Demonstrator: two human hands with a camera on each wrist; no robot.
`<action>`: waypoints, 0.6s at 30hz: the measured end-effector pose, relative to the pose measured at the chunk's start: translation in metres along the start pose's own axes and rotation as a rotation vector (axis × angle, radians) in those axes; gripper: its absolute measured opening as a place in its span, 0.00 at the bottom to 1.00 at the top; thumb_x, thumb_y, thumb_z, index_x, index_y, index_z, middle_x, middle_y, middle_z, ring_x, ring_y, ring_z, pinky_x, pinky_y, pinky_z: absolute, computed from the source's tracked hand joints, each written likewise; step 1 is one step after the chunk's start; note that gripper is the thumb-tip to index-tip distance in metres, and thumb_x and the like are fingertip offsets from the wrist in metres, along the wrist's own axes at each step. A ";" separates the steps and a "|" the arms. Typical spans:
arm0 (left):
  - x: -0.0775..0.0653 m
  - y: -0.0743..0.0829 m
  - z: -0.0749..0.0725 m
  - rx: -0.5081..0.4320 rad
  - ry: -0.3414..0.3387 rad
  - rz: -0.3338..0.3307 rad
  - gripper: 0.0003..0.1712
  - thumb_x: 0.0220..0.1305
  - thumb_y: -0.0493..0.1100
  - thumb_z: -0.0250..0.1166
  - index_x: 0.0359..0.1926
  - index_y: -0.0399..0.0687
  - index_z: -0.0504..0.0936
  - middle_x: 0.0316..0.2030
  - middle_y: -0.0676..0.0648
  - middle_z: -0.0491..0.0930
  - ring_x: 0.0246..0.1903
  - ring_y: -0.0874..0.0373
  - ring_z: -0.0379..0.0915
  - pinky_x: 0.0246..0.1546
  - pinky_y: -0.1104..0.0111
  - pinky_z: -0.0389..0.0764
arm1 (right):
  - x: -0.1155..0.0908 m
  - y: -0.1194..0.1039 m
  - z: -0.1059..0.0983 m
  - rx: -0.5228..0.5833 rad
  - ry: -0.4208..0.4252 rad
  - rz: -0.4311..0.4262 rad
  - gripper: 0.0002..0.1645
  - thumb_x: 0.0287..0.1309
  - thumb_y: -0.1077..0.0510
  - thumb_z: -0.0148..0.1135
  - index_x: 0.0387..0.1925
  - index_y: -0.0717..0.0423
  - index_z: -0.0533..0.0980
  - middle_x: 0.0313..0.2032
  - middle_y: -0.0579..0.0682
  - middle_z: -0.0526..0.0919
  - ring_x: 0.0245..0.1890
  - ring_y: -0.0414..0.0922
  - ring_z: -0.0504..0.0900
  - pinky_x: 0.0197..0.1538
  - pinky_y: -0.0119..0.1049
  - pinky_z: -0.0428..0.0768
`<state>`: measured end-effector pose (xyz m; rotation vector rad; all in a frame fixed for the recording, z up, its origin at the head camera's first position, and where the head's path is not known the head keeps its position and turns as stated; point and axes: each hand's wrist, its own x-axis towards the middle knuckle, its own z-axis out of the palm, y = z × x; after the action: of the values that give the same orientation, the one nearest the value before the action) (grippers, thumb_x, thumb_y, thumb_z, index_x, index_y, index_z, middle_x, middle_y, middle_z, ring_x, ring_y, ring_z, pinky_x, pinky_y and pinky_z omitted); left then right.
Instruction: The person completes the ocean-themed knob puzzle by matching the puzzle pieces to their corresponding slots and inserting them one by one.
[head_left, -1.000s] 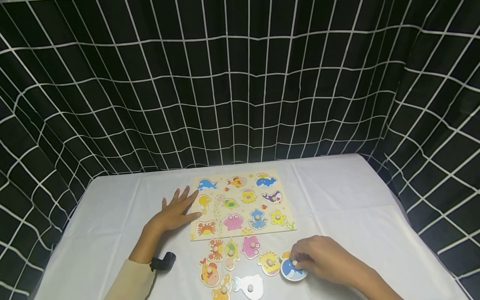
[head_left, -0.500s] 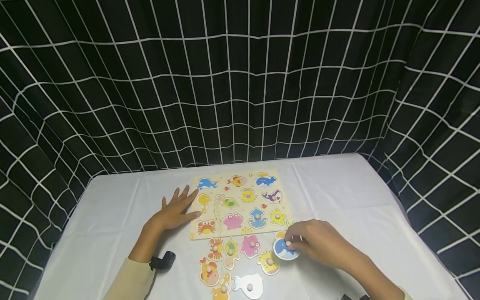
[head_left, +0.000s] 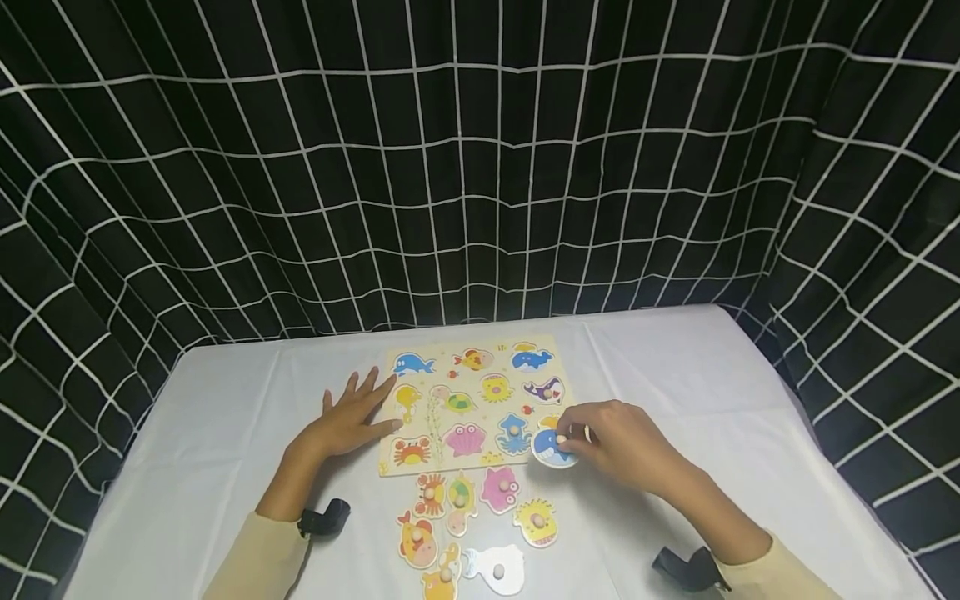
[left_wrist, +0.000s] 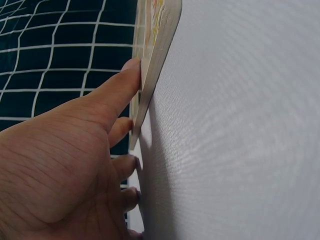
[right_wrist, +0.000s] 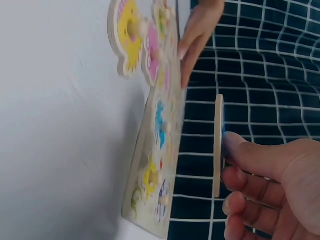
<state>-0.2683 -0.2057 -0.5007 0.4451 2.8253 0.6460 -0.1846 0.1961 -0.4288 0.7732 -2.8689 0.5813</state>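
Note:
My right hand pinches the knob of a blue whale puzzle piece. In the right wrist view the piece is seen edge-on, raised off the puzzle board. From the head view it overlaps the board's near right corner, covering the star's spot. My left hand lies with spread fingers at the left edge of the wooden puzzle board. In the left wrist view its thumb touches the board's edge. Squid and purple shark pieces with knobs sit in the board.
Loose knobbed pieces lie in front of the board: crab, turtle, pink shell, yellow puffer fish, orange fish, seahorse and a shiny white piece. A white cloth covers the table; a gridded black curtain surrounds it.
My right hand has lifted the whale piece from beside the puffer fish and carried it forward and left, over the board's near right corner. My left hand stays in place.

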 end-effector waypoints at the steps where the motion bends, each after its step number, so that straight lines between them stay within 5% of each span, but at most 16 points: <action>1: 0.000 0.000 0.000 0.000 0.001 0.001 0.48 0.67 0.66 0.60 0.80 0.54 0.55 0.80 0.39 0.43 0.78 0.35 0.28 0.69 0.30 0.29 | 0.003 0.001 0.000 0.001 0.003 0.007 0.07 0.55 0.55 0.77 0.35 0.44 0.85 0.22 0.31 0.76 0.25 0.33 0.70 0.31 0.33 0.70; 18: 0.000 -0.001 0.000 -0.005 0.000 -0.003 0.48 0.67 0.67 0.60 0.80 0.55 0.56 0.80 0.40 0.43 0.78 0.36 0.29 0.69 0.30 0.30 | 0.059 0.030 0.005 -0.027 0.034 0.056 0.07 0.55 0.56 0.77 0.36 0.49 0.87 0.25 0.38 0.82 0.27 0.39 0.74 0.33 0.36 0.71</action>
<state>-0.2687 -0.2063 -0.5015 0.4405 2.8234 0.6522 -0.2508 0.1912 -0.4313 0.6745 -2.8689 0.5557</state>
